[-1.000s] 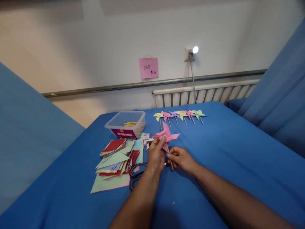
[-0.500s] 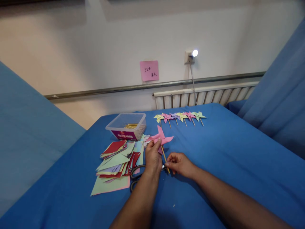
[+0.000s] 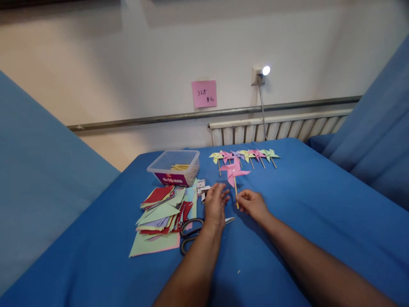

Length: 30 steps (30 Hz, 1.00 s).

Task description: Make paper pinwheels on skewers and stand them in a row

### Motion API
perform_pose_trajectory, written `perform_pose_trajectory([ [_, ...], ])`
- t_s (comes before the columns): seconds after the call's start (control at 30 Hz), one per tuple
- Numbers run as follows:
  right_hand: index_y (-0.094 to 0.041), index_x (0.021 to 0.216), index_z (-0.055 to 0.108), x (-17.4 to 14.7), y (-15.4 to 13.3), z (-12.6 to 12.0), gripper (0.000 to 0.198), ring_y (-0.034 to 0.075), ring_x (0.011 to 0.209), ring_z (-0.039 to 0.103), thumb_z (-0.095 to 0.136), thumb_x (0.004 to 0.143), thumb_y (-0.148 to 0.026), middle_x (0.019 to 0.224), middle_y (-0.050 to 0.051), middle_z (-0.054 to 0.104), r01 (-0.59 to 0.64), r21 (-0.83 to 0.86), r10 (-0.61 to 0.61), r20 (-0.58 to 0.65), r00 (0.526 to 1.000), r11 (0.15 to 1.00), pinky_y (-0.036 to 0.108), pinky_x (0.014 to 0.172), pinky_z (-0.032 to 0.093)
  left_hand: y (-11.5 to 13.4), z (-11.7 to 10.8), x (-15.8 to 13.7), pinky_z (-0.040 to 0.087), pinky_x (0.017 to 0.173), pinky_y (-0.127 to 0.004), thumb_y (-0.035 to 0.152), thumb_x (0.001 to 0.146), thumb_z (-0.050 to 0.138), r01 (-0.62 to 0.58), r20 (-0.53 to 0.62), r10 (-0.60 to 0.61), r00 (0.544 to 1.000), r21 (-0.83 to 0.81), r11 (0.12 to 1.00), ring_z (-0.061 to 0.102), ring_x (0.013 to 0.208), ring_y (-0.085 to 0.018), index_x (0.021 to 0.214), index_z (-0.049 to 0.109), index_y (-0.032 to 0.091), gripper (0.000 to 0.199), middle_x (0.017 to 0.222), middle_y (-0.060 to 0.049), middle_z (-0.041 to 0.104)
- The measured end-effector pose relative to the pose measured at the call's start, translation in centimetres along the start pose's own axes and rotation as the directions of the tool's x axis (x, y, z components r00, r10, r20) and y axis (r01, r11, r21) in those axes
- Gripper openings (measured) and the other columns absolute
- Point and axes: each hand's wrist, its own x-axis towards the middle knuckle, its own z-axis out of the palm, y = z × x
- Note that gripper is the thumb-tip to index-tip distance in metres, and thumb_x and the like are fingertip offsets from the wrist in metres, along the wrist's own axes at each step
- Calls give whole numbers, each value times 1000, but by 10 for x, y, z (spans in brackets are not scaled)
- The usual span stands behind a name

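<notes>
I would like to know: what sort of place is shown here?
Probably an indoor craft workspace: a blue cloth-covered table bears piled coloured paper, the right hand holds a pink paper pinwheel, and a white ribbed radiator stands behind.

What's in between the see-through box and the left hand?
In the head view, some small whitish things lie between the clear box and the left hand.

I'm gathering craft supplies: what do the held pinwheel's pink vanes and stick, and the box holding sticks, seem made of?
Pink vanes: probably matte paper, judging by thin edges and folded shape.
Stick: tan and plain-looking, so likely bamboo or wood.
Box: apparently smooth, clear plastic, as its walls are see-through.
</notes>
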Motion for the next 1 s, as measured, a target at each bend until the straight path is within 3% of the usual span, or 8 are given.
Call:
perform_pose_trajectory([
  [0.1,-18,65,57,23,3,1,26,11,43,52,52,75,-42,53,0,59,-23,-189,3,-107,994,982,21,41,37,-3,-2,3,46,60,-23,35,66,75,-133,-108,145,983,114,985,65,74,-14,102,58,17,44,96,-8,66],
  [0.23,-17,60,59,60,4,18,22,10,41,51,52,75,-32,50,0,60,-59,-308,16,-141,990,950,21,44,38,-2,-3,7,44,56,-22,34,62,76,-229,-97,247,964,163,960,64,67,-13,97,60,15,43,85,-6,67],
  [0.4,-17,60,63,101,0,40,19,11,41,53,55,75,-25,48,1,61,-126,-442,70,-140,988,888,21,47,39,-3,-6,10,43,54,-21,29,61,74,-197,-97,210,973,132,972,62,61,-11,92,61,14,37,83,-7,69],
  [0.53,-17,55,62,121,-4,43,23,14,47,57,55,76,-23,48,5,62,-138,-532,81,-129,988,836,24,52,41,-6,-7,11,42,53,-21,26,61,72,-156,-101,168,981,118,981,61,57,-10,90,60,14,33,79,-6,69],
  [0.67,-18,51,62,126,-6,42,27,18,55,61,53,76,-21,52,8,64,-135,-603,77,-120,990,786,25,56,42,-10,-8,11,42,53,-21,23,61,71,-124,-85,134,987,110,986,60,55,-10,88,61,13,31,77,-5,69],
  [0.83,-16,59,66,124,-7,43,21,22,74,64,54,76,-21,69,12,71,-110,-678,25,-134,991,727,27,64,42,-11,-7,10,42,52,-21,22,60,70,-103,-78,112,991,111,988,59,53,-9,85,61,13,28,74,-5,69],
  [1.0,-17,61,67,122,-7,42,25,19,70,64,51,79,-24,66,10,70,-104,-702,18,-130,991,705,25,63,42,-10,-6,9,42,52,-21,21,60,70,-100,-72,109,991,121,988,58,53,-9,85,61,13,28,73,-5,68],
])
